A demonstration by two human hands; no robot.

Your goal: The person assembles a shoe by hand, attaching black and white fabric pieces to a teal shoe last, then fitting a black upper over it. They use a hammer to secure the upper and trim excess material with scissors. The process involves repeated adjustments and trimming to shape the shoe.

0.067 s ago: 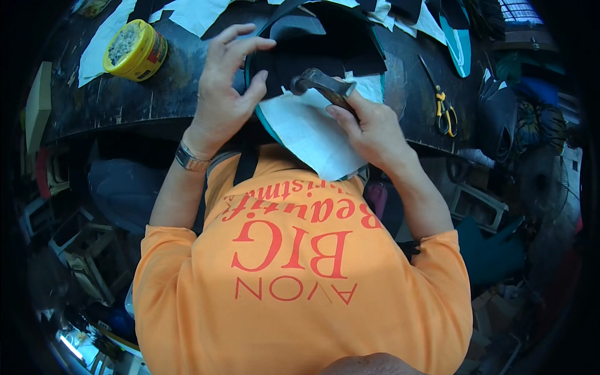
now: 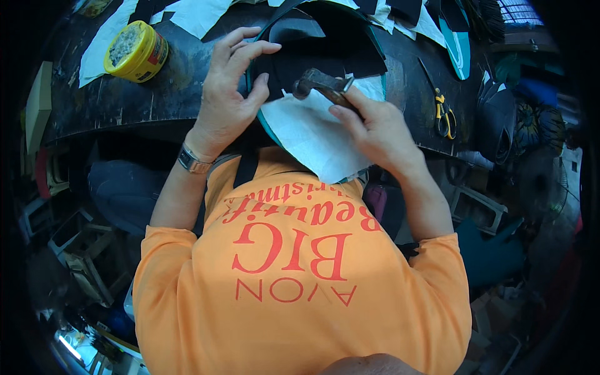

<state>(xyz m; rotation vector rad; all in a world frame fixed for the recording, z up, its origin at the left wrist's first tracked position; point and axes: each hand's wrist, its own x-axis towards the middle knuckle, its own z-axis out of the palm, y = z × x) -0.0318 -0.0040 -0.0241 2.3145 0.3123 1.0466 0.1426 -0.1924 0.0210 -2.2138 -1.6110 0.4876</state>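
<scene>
My right hand (image 2: 380, 128) is closed round the handle of a hammer (image 2: 317, 81), its dark metal head pointing left. The hammer hangs over a curved black piece of material with a green edge (image 2: 269, 128). A white sheet (image 2: 309, 131) covers the near part of that piece and hangs toward my lap. At the left edge of the black piece is my left hand (image 2: 232, 84), thumb and fingers apart and nothing visible between them. Whether its fingertips touch the edge I cannot tell.
A yellow tub (image 2: 136, 51) of greyish stuff stands at the left on the dark worktable (image 2: 181, 94). Yellow-handled scissors (image 2: 442, 106) lie at the right. White and black scraps (image 2: 200, 15) are strewn along the far side. A dark rolled piece (image 2: 497, 128) sits at the right edge.
My right hand and the hammer have shifted very slightly to the right. My left hand has stayed at the edge of the black piece, almost unmoved.
</scene>
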